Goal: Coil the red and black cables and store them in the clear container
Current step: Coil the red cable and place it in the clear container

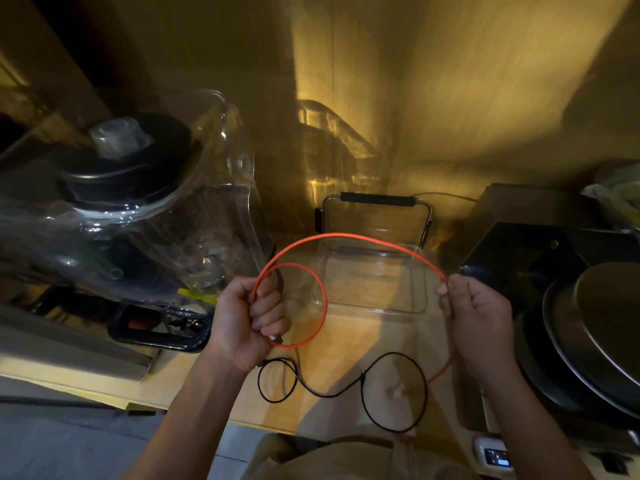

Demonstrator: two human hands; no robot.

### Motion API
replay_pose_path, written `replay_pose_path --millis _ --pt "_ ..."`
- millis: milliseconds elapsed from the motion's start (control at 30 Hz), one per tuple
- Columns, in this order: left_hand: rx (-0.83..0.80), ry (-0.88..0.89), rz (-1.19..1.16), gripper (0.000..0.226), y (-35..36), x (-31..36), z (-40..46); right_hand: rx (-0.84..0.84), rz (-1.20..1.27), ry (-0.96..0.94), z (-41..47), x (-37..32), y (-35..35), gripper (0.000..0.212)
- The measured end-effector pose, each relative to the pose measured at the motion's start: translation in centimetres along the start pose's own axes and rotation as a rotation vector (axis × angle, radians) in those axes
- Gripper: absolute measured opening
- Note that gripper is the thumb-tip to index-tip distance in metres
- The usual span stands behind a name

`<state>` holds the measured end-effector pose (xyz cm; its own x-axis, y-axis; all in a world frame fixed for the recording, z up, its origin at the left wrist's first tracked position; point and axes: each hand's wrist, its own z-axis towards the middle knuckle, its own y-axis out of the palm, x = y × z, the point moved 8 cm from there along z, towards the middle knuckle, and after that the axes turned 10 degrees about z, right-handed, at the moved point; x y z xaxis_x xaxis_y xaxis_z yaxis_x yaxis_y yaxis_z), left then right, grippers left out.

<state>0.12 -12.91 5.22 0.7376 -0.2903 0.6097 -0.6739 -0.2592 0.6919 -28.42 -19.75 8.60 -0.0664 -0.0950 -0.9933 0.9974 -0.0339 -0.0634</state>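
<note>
Hands are held above a wooden counter [346, 327], both busy with the red cable [363, 237]. The left hand [247, 323] is closed in a fist around gathered turns of that cable; a small loop is seen standing out to the right of the fist, and a white plug end shows just below the curled fingers. From the fist a wider arc of the red cable is carried up and across to the right hand [479, 318], where it is pinched between thumb and curled fingers. Below the right hand the cable is seen hanging down toward the counter, its lower stretch blurred.

Black cable [391, 393] is left lying loose on the counter near the front edge, below both hands, in two open, uneven loops. It is touched by neither hand.

Clear container [370, 271] is set on the counter behind the hands, open at the top, with a black-gripped wire handle raised at its far side. Nothing can be made out inside it. The red arc is held in front of and above its near rim.

At the left a large clear jug [138, 209] with a black lid is noted. At the right, stacked dark metal pans [588, 341] are seen, with a black box [540, 244] behind them.
</note>
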Motion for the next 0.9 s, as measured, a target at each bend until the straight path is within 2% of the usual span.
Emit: replay_pose_path --millis 133,267,500,567,733,900 --pt "-0.03 0.017 -0.046 0.025 0.0 0.2 0.2 -0.013 0.044 0.032 -0.3 0.5 0.3 0.031" --pt "-0.086 0.02 -0.13 0.03 -0.1 0.2 0.5 -0.007 0.108 0.043 -0.5 0.6 0.2 0.011" --pt "-0.218 0.053 -0.257 0.025 0.9 0.8 0.9 0.031 -0.094 -0.064 -0.8 0.3 -0.7 0.017" --pt "-0.262 0.038 -0.305 0.031 1.1 0.8 0.8 -0.004 -0.175 -0.115 -0.9 -0.3 -0.5 0.02" --pt "-0.353 0.043 -0.322 0.038 1.8 0.6 0.6 -0.094 -0.296 -0.163 -1.1 -1.1 -0.1 0.008" --pt "-0.364 0.039 -0.358 0.038 1.7 0.6 0.5 -0.164 -0.37 -0.187 -1.4 -1.8 0.5 0.017"
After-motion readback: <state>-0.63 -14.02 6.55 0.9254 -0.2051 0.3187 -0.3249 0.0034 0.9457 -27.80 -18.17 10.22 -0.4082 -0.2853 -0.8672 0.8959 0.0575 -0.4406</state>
